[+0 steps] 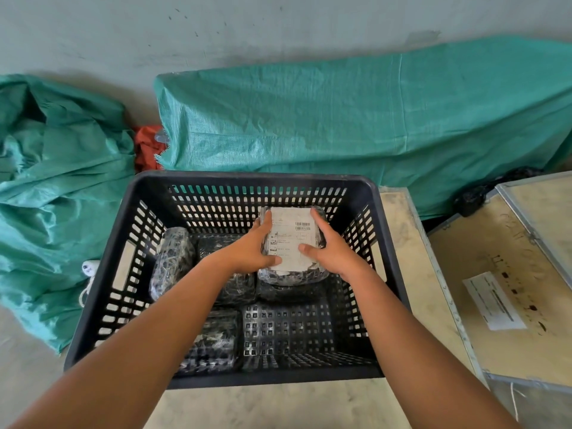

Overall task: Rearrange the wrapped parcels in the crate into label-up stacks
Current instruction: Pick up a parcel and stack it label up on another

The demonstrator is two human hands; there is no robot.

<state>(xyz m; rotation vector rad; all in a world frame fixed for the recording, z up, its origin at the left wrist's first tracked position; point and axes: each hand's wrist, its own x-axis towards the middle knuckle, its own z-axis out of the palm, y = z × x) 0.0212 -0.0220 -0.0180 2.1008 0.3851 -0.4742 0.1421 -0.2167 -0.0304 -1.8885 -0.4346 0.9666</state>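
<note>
- Labelled parcel (291, 239) sits in the crate's far right corner, white label facing up, on top of another dark wrapped parcel (291, 291), so I read this as one stack under way
- My left hand (252, 249) grips its left edge, fingers along the side and thumb lying on the label's near edge
- My right hand (329, 247) mirrors it on the right edge, thumb pressed onto the label; both hands are closed around the parcel, not spread
- Upright parcel (171, 261) leans against the crate's left wall, no label visible from here
- Middle parcel (229, 267) lies flat beside the stack, partly under my left forearm, label not showing
- Near parcel (213, 345) lies by the front wall, also dark side up
- Black crate (257, 181) rests on a pale wooden surface, its near right floor bare
- My judgement: one parcel is placed label-up, at least three are left to turn and stack
- Green sacking (340, 119) lies behind the crate, and a wooden box (495, 264) with a paper slip sits to the right
</note>
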